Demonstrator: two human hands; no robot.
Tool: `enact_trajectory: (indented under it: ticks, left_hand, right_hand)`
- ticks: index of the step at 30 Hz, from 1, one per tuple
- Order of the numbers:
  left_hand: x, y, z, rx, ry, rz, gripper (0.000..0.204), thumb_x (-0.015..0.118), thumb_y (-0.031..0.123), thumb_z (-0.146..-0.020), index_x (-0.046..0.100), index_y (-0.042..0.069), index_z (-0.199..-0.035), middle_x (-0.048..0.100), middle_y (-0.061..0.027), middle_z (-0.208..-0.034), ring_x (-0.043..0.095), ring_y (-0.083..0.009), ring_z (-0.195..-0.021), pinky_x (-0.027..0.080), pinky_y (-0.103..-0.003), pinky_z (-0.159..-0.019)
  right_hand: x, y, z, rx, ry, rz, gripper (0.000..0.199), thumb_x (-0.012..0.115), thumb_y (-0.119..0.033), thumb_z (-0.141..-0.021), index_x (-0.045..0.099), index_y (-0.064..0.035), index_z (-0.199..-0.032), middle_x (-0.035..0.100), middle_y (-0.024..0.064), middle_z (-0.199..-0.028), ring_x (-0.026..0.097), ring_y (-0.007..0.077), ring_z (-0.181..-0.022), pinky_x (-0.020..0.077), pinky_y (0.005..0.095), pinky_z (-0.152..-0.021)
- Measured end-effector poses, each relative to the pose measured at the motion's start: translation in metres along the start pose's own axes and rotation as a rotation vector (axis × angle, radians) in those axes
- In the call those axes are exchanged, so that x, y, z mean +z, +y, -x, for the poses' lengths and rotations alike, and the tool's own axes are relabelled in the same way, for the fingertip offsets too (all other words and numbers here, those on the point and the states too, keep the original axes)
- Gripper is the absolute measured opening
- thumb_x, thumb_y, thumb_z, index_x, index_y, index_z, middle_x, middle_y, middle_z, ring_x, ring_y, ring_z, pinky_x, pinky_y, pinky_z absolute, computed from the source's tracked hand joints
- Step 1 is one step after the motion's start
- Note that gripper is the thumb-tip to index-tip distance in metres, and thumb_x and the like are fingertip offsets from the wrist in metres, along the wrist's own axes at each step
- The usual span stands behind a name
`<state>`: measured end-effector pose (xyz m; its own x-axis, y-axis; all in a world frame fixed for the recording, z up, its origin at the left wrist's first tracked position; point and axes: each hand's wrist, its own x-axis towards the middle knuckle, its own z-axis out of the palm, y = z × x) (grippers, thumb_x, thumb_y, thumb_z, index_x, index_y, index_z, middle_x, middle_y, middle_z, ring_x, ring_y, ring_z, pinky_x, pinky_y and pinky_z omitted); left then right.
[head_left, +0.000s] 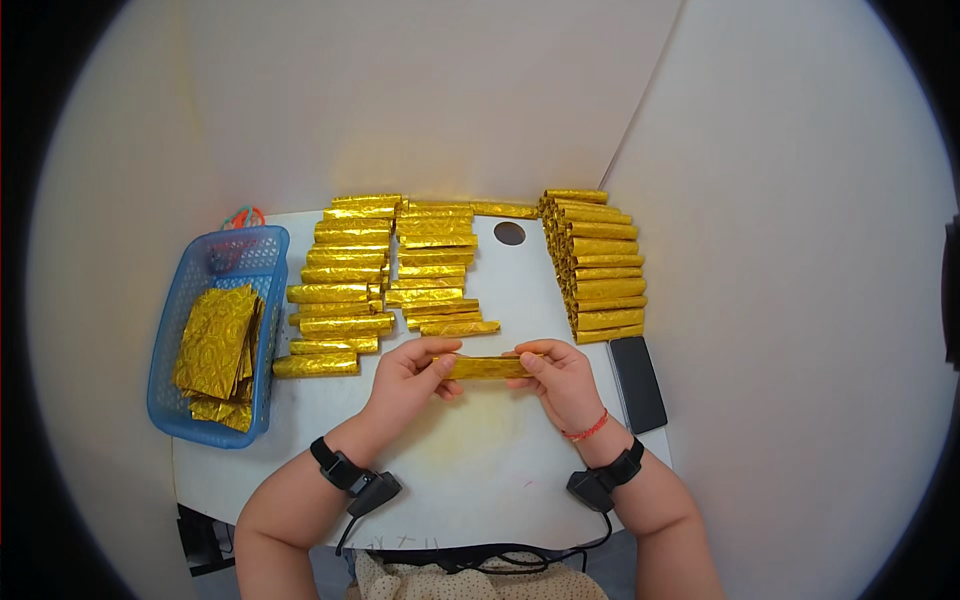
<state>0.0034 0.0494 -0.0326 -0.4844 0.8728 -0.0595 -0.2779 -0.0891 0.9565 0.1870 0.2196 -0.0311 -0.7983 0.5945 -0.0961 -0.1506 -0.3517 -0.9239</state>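
Note:
Between my two hands is a rolled gold foil paper tube (488,367), held level above the white table. My left hand (418,369) pinches its left end with thumb and fingers. At the other end, my right hand (553,376) grips it the same way, thumb on top. Just beyond my left hand lie stacked gold rolls in two columns, a left column (340,294) and a middle column (436,270). A taller pile of gold rolls (606,262) stands beyond my right hand.
A blue plastic basket (272,335) at the left holds flat gold foil sheets (216,340). By my right wrist lies a dark phone (637,384). The white table (480,490) has a round hole (509,233) near its back. Pale walls enclose the sides and back.

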Motion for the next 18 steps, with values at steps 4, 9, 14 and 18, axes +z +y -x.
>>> enact_trajectory:
  ticks: [4, 9, 14, 18]
  left_hand:
    - [-0.002, -0.002, 0.000, -0.043, -0.069, -0.094, 0.028, 0.070, 0.014, -0.103, 0.070, -0.003, -0.126, 0.075, -0.0102, -0.096, 0.073, -0.0150, -0.074, 0.061, -0.027, -0.066]
    - [0.007, 0.002, 0.003, -0.166, -0.033, -0.026, 0.027, 0.073, 0.014, -0.101, 0.073, -0.005, -0.119, 0.075, -0.0113, -0.094, 0.073, -0.0163, -0.069, 0.061, -0.027, -0.060]
    - [0.009, 0.006, 0.003, -0.185, -0.004, 0.004, 0.025, 0.075, 0.013, -0.100, 0.074, -0.006, -0.117, 0.076, -0.0126, -0.095, 0.075, -0.0178, -0.070, 0.062, -0.027, -0.061]
    - [0.006, 0.008, 0.003, -0.179, -0.014, -0.057, 0.024, 0.075, 0.012, -0.099, 0.074, -0.005, -0.116, 0.077, -0.0131, -0.095, 0.075, -0.0180, -0.070, 0.062, -0.027, -0.063]
  right_hand:
    - [0.004, -0.003, 0.005, 0.003, -0.006, -0.006, 0.019, 0.068, -0.005, -0.102, 0.069, 0.0063, -0.117, 0.074, 0.0163, -0.114, 0.073, 0.0208, -0.101, 0.0654, 0.0334, -0.085]
    - [0.007, -0.005, 0.007, 0.032, 0.039, 0.149, 0.015, 0.068, -0.004, -0.101, 0.071, 0.0056, -0.112, 0.075, 0.0175, -0.112, 0.074, 0.0230, -0.099, 0.0663, 0.0340, -0.081]
    - [0.010, -0.010, 0.005, 0.036, 0.054, 0.172, 0.017, 0.066, -0.002, -0.101, 0.071, 0.0064, -0.115, 0.075, 0.0189, -0.114, 0.074, 0.0240, -0.100, 0.0666, 0.0342, -0.080]
    - [0.011, -0.011, 0.007, 0.032, 0.056, 0.153, 0.016, 0.065, 0.000, -0.101, 0.071, 0.0071, -0.114, 0.075, 0.0203, -0.115, 0.074, 0.0249, -0.100, 0.0668, 0.0342, -0.081]
